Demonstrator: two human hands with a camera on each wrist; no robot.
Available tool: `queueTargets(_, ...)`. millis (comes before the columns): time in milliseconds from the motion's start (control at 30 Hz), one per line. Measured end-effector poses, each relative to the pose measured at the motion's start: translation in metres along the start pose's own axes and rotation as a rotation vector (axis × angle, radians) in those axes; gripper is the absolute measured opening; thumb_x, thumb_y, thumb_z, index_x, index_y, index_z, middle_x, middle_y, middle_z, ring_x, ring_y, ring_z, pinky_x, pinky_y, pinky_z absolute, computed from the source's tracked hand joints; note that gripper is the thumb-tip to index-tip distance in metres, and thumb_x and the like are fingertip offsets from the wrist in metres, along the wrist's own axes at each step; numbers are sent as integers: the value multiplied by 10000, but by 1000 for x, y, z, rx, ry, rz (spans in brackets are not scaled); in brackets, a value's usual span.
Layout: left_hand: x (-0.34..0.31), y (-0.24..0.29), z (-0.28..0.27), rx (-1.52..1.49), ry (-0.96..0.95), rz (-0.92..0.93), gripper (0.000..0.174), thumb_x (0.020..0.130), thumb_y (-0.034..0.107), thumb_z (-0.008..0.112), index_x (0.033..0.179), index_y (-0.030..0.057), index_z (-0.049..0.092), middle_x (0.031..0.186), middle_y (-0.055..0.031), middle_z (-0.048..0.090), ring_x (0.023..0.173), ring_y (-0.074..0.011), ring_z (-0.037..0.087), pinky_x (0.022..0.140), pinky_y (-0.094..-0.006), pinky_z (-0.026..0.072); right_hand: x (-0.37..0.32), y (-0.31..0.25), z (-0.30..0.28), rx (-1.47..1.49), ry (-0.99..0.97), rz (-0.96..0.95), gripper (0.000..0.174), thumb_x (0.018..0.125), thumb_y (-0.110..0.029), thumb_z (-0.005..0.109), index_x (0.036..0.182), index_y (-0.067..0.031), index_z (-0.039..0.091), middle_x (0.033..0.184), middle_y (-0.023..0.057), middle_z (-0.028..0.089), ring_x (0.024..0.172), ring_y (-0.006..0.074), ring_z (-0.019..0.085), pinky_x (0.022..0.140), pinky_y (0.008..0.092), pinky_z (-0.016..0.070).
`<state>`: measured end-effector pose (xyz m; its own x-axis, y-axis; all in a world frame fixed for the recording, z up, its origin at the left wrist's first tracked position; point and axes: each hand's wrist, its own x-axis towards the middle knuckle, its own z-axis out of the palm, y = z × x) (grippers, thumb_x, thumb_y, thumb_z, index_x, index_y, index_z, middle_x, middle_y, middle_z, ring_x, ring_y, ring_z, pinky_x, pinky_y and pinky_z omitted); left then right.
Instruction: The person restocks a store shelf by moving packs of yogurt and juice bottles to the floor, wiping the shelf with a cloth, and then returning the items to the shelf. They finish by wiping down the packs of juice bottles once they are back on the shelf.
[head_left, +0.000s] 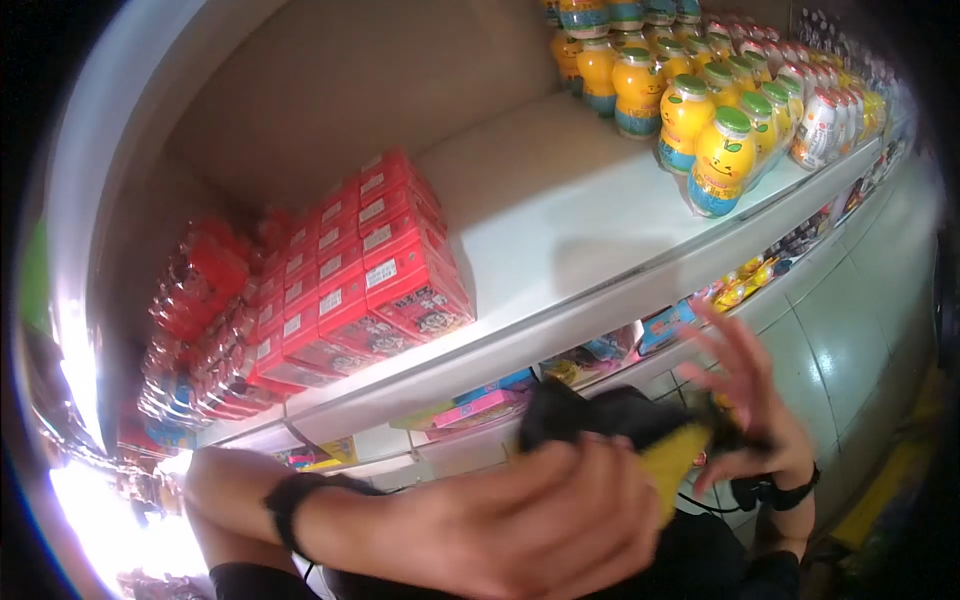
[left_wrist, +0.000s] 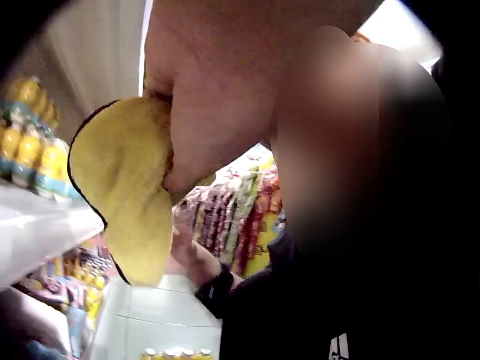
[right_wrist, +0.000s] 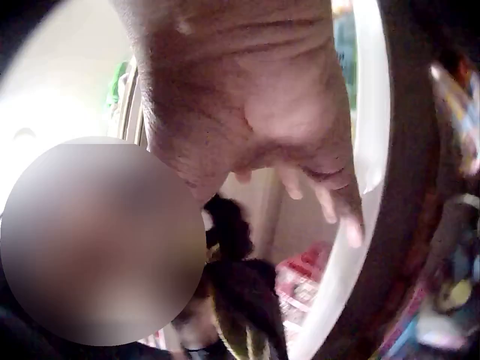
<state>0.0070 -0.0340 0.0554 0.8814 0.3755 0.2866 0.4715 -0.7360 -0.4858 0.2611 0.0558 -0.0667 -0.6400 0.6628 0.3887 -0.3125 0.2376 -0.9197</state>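
In the head view my left hand (head_left: 520, 515) grips a soft cloth (head_left: 685, 455), black on one side and yellow on the other, out in front of my body. The left wrist view shows the yellow face of the cloth (left_wrist: 124, 180) with its dark edging, hanging from the curled left fingers. Right beside the cloth's far end, my right hand (head_left: 755, 395) has its fingers spread; a dark, blurred part overlaps its palm. Dark cloth (right_wrist: 251, 300) shows below the right hand (right_wrist: 255, 112) in the right wrist view, where the fingers are extended.
A white shelf (head_left: 560, 230) runs across in front. Stacked red boxes (head_left: 355, 275) stand at its left, beside red-capped bottles (head_left: 205, 330). Yellow bottles (head_left: 722, 160) with green caps and white bottles (head_left: 822, 125) are at the right. Packaged goods (head_left: 480, 408) lie on a lower shelf above the tiled floor (head_left: 830, 320).
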Motion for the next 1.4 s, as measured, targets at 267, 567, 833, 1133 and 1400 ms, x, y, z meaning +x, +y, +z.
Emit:
queueTargets(267, -19, 15, 34, -77, 265, -143, 163, 891, 209, 546, 1019, 112, 574, 1059, -81, 639, 992, -226, 624, 918, -303, 498, 36, -35, 33, -38, -247, 285, 709, 694, -171, 873, 1321, -16, 581, 1276, 139, 635, 1177, 261, 613, 1003, 379, 470)
queueTargets(567, -109, 14, 59, 50, 176, -597, 294, 848, 170, 655, 1132, 91, 641, 1253, -156, 588, 1125, -304, 572, 964, -426, 478, 147, -67, 43, -818, 126, -119, 509, 847, -34, 662, 1334, 8, 519, 1283, 165, 557, 1178, 289, 571, 1007, 338, 453)
queueTargets(833, -152, 27, 84, 73, 206, -813, 398, 816, 209, 689, 1186, 77, 623, 1298, -146, 568, 1141, -286, 564, 991, -446, 420, 252, 29, 28, -1401, -437, -20, 455, 919, -321, 580, 1289, -58, 545, 1195, 239, 589, 1034, 422, 591, 887, 491, 486)
queueTargets(1133, -161, 28, 93, 56, 283, -754, 453, 803, 200, 642, 1216, 16, 611, 1165, -91, 619, 1014, -199, 590, 849, -337, 439, 412, 107, -14, -1578, -644, 256, 540, 1009, -365, 488, 1412, -10, 438, 1490, 227, 403, 1320, 379, 433, 1119, 420, 342)
queueTargets(1400, -164, 26, 92, -4, 356, -761, 423, 802, 171, 621, 1193, 8, 622, 1133, -103, 624, 973, -203, 594, 816, -338, 449, 245, 14, 39, -924, -802, 167, 551, 1033, -320, 426, 1480, -9, 340, 1579, 228, 245, 1453, 375, 247, 1205, 411, 187)
